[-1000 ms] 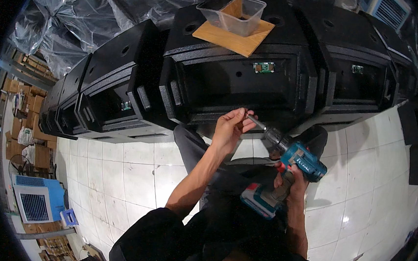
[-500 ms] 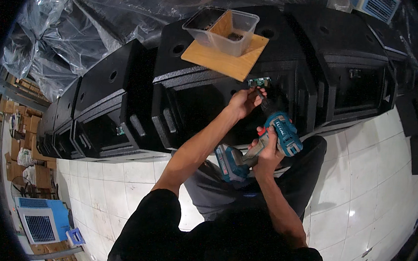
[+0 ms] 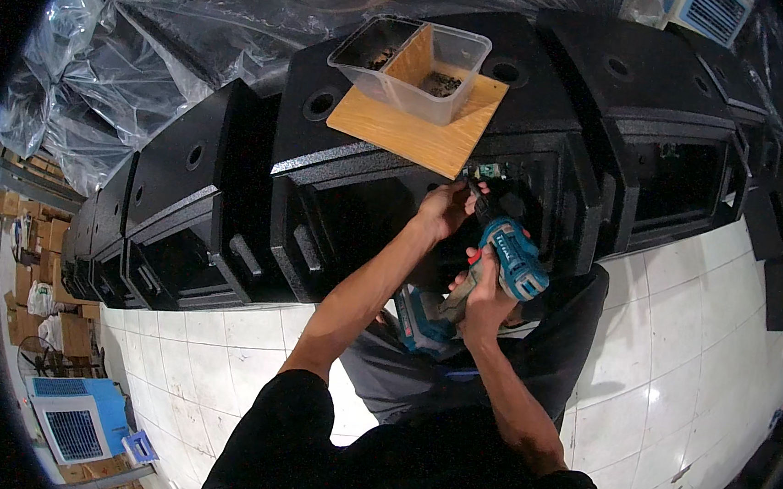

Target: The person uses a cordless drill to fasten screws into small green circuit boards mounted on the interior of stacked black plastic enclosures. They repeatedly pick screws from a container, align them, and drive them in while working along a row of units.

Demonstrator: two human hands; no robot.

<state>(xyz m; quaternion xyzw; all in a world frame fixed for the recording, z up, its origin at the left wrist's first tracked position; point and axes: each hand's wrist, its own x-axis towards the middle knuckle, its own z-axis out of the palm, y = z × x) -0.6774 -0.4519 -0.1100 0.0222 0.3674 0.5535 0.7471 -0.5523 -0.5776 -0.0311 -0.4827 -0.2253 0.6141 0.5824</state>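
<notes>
My right hand [image 3: 487,298] is wrapped round the grip of a teal cordless drill [image 3: 512,252], whose battery [image 3: 422,319] hangs at the lower left. The drill's dark chuck points up and left into the open front of a black, rough-coated cabinet [image 3: 370,165]. Close by the bit, the fingers of my left hand [image 3: 445,210] are drawn together; whatever they pinch is too small to make out. A small green circuit board [image 3: 487,171] shows inside the opening, just beyond my fingertips.
On the cabinet top lies a wooden board [image 3: 395,139] bearing a clear plastic tub [image 3: 448,111], divided in two, with small dark pieces. Similar black cabinets [image 3: 669,101] stand in a row either side. Plastic sheeting [image 3: 224,29] hangs behind; a blue-white air cooler [image 3: 79,422] stands left.
The drill and my right hand have shifted slightly left. My left hand has moved a little left and down, still beside the bit. The view has shifted slightly.
</notes>
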